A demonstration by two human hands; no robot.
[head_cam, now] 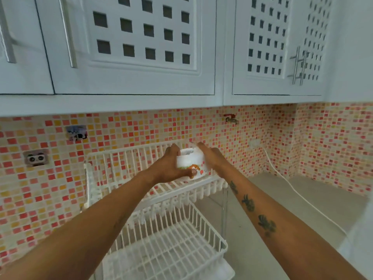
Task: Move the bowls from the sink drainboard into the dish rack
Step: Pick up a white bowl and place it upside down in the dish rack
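Observation:
A white bowl (pixel 190 161) with an orange and green print is turned upside down over the right end of the top tier of a white wire dish rack (pixel 113 164). My left hand (pixel 171 167) grips its left side, thumb at the lower rim. My right hand (pixel 212 158) presses against its right side. The bowl's lower rim is at the rack's front rail; whether it rests on the wires I cannot tell. The sink drainboard is out of view.
The rack's lower tier (pixel 171 245) stands on a grey counter (pixel 272 209). A white cable (pixel 298 196) runs across the counter to the right. White wall cupboards (pixel 141 47) hang overhead. A mosaic tile wall with a socket (pixel 36 158) and a small tap (pixel 231 118) is behind.

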